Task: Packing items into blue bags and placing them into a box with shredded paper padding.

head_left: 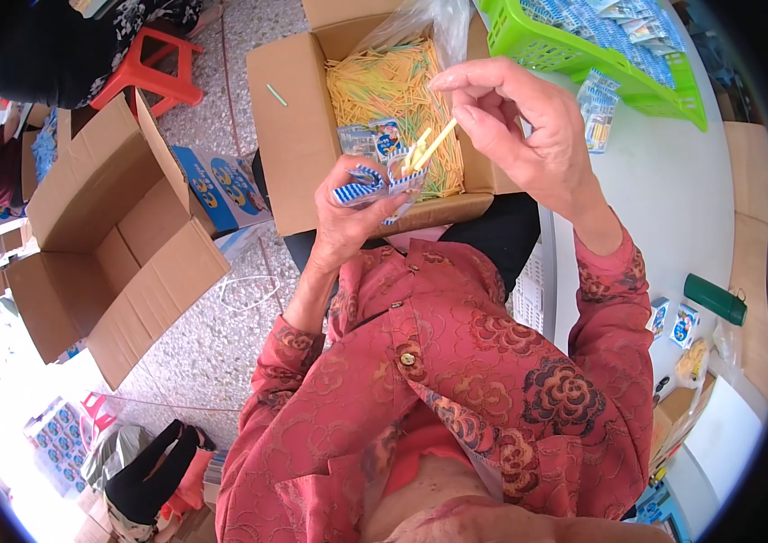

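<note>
My left hand (352, 213) is closed around a small clear plastic packet with blue-and-white stripes (406, 185), its mouth spread. Several pale yellow sticks (422, 149) poke up out of it, one leaning further out to the right. Above, my right hand (529, 127) has its thumb and forefinger apart, and the leaning stick's upper end meets the thumb tip. I see no clear grip on it. Below both hands is a cardboard box (289, 136) of loose yellow and green sticks (379, 81). More printed packets (375, 138) lie on the sticks, partly behind my left hand.
A green basket (547, 45) of blue-striped packets stands on the white table (655, 199) at right, with a packet (598, 109) beside it and a dark green bottle (714, 300) nearer me. At left are an open carton (121, 244), a red stool (153, 72) and other people.
</note>
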Demonstrator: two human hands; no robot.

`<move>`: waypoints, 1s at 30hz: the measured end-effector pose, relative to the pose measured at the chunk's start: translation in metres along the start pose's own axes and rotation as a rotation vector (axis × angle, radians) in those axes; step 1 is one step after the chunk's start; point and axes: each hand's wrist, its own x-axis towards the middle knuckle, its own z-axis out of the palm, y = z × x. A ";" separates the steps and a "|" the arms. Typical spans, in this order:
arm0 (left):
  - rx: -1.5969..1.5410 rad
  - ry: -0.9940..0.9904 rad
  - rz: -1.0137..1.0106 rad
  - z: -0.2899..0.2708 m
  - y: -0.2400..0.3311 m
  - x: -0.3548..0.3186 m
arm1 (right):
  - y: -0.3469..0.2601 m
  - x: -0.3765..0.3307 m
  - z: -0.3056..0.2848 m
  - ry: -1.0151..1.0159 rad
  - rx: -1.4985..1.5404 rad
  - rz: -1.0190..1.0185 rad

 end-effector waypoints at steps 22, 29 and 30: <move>-0.157 -0.009 0.008 0.001 0.008 0.006 | 0.053 -0.025 0.026 -0.222 0.590 0.274; -0.083 -0.007 -0.007 0.003 0.013 0.007 | 0.042 -0.033 0.025 -0.163 0.501 0.193; -0.080 -0.011 -0.007 0.003 0.014 0.007 | 0.036 -0.034 0.021 -0.134 0.484 0.221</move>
